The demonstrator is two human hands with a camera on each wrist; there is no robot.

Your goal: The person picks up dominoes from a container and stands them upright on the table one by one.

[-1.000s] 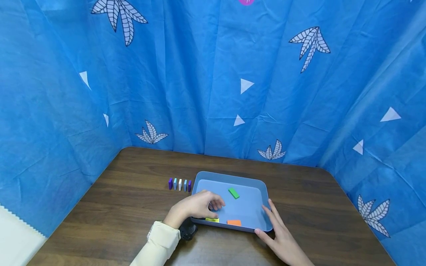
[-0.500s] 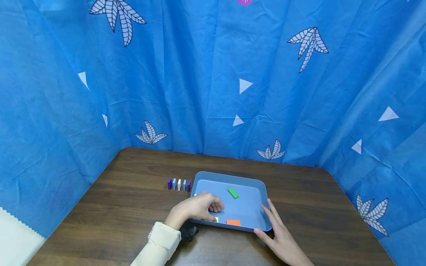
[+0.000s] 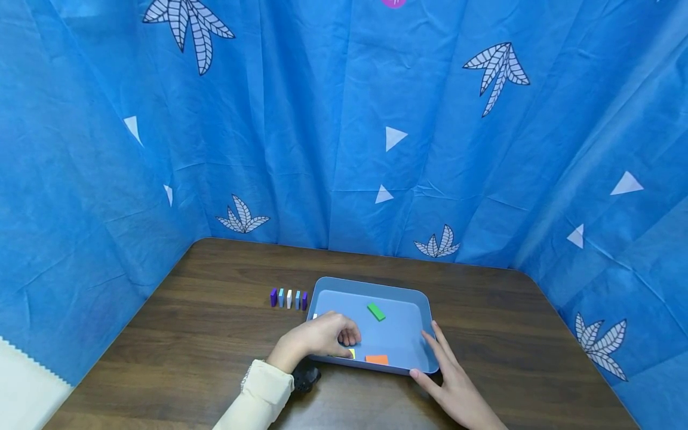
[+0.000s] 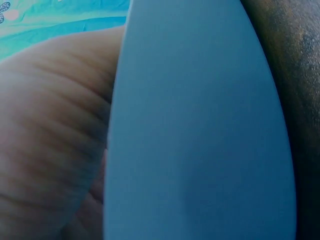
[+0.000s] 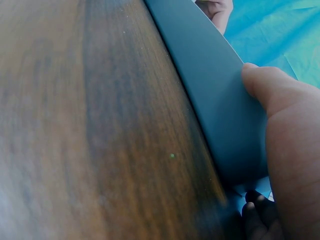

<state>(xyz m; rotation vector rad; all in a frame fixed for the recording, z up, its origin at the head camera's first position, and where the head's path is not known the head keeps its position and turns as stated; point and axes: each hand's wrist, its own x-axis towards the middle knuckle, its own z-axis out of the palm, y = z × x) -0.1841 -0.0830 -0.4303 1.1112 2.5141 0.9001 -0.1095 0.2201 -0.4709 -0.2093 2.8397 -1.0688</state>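
Note:
A blue-grey tray (image 3: 398,334) lies on the table. Inside it, my left hand (image 3: 322,335) bends its fingers over the front left part. Its thumb touches a mostly covered yellow block (image 3: 352,353); whether the fingers pinch it is hidden. An orange block (image 3: 377,359) lies by the front wall, and a green block (image 3: 376,311) farther back. Something small and white (image 3: 315,316) shows at the tray's left wall. My right hand (image 3: 451,385) rests on the front right corner with straight fingers, its thumb (image 5: 257,82) at the rim in the right wrist view.
Left of the tray, several small blocks stand upright in a row, among them a white block (image 3: 289,298) and a purple block (image 3: 273,297). A blue patterned curtain (image 3: 344,149) surrounds the brown wooden table (image 3: 231,269). The tray's wall (image 4: 200,100) fills much of the left wrist view.
My left thumb has moved onto the yellow block, now covering most of it, and the left fingers have bent a little more. The right hand stays at the tray's corner.

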